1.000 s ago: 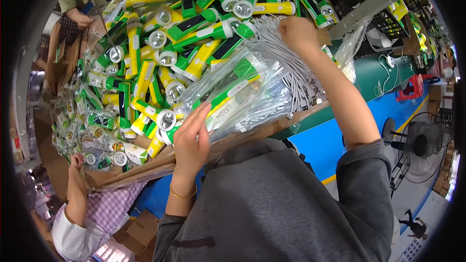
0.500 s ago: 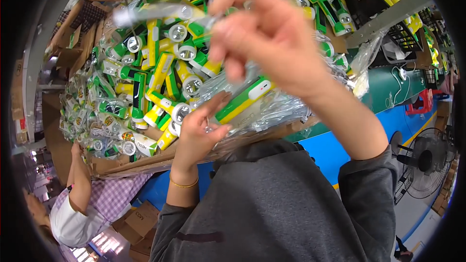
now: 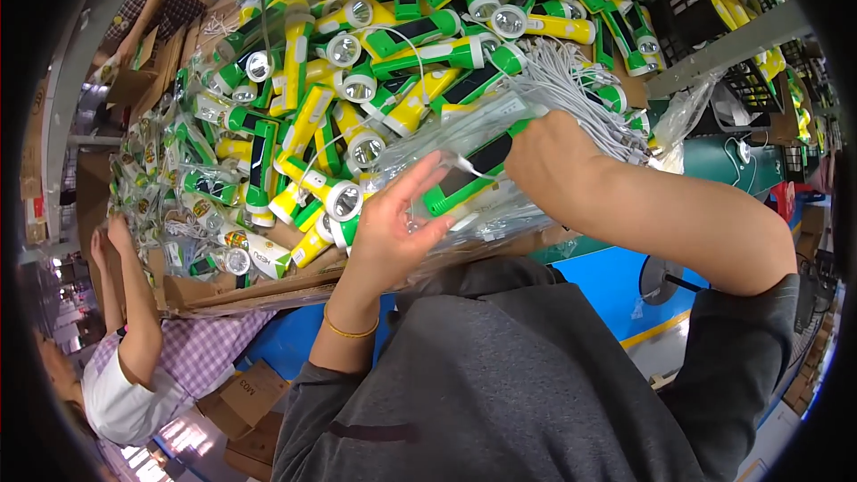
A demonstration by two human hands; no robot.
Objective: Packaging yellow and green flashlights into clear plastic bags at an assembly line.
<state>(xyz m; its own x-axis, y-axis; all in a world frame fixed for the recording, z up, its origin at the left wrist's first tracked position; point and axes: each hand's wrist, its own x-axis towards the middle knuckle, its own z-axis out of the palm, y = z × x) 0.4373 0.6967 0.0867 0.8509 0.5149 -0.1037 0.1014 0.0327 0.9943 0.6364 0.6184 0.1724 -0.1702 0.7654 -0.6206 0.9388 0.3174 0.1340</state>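
Left-hand fingers (image 3: pixel 421 177) are resting spread around the near end of a long green plastic flashlight with a dark panel (image 3: pixel 460 186); right-hand fingers (image 3: pixel 520 159) are covering its far end, their grip hidden. Bracing it seems wise, with clear plastic bags (image 3: pixel 500 216) lying beneath.

A green table (image 3: pixel 710 159), edged near with cardboard (image 3: pixel 254 300), carries heaped flashlights (image 3: pixel 308 120), bundled white cables (image 3: pixel 571 76) at right and clear bags (image 3: pixel 511 221) near.

Glossy plastic flashlight (image 3: pixel 461 188), matt cloth shirt (image 3: pixel 500 366)
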